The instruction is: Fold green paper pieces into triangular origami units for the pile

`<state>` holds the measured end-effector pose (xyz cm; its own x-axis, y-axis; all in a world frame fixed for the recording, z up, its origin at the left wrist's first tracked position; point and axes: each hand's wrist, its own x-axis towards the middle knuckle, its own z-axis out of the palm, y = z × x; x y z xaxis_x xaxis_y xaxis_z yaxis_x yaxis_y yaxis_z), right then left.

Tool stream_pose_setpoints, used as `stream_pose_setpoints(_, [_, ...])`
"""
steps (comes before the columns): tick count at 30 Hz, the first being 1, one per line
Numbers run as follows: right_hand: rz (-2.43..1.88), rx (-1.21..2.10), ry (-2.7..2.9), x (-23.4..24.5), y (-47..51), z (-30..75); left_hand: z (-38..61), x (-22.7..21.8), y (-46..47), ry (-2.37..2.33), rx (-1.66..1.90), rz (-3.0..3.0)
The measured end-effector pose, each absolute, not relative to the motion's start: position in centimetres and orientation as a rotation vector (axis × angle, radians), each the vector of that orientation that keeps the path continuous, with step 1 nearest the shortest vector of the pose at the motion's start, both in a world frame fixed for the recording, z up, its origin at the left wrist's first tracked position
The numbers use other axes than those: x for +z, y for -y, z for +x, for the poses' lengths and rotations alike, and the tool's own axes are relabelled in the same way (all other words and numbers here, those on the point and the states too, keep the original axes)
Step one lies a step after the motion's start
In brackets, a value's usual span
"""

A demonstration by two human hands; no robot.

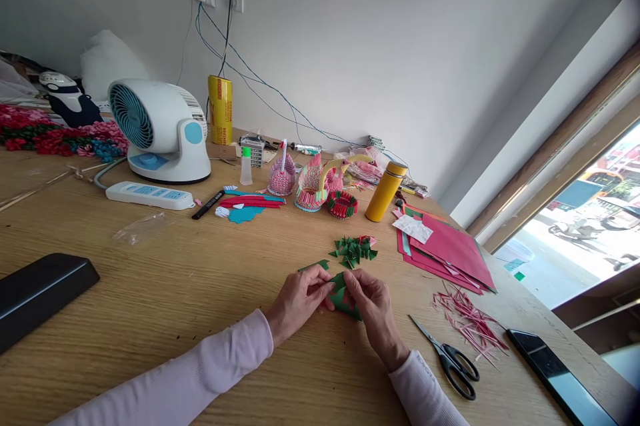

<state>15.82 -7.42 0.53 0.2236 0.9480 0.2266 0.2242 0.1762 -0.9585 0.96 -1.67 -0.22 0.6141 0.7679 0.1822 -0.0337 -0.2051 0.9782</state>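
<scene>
Between my two hands is a small piece of green paper (339,281), pinched at its edges by the fingertips. My left hand (303,296) is closed on its left side, and my right hand (373,306) is closed on its right side. More green paper (347,306) lies under the fingers, partly hidden. Another green strip (315,266) rests just beyond my left hand. A pile of folded green paper pieces (354,251) sits a little farther off. Black-handled scissors (450,359) lie slightly spread to the right of my right hand.
Shredded pink paper strips (470,319), a phone (555,373) and stacked red paper (450,246) are on the right. Behind stand a yellow bottle (386,193) and folded-paper swans (310,186). A fan (165,129), power strip (150,195) and black object (45,293) are left.
</scene>
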Motion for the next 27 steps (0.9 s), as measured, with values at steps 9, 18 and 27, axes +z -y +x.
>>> stream_pose_setpoints(9, [-1.350, 0.746, 1.265, 0.9, 7.4, 16.1, 0.9, 0.0, 1.8, -0.582, 0.771, 1.646])
stream_pose_setpoints(18, [-1.421, 0.461, 1.412, 0.1, 7.4, 15.4, 1.0, -0.5, 1.6, -0.575, 0.739, 1.607])
stream_pose_setpoints(27, [-1.421, 0.449, 1.446, 0.6, 7.7, 15.2, 1.0, 0.3, 1.6, -0.562, 0.706, 1.578])
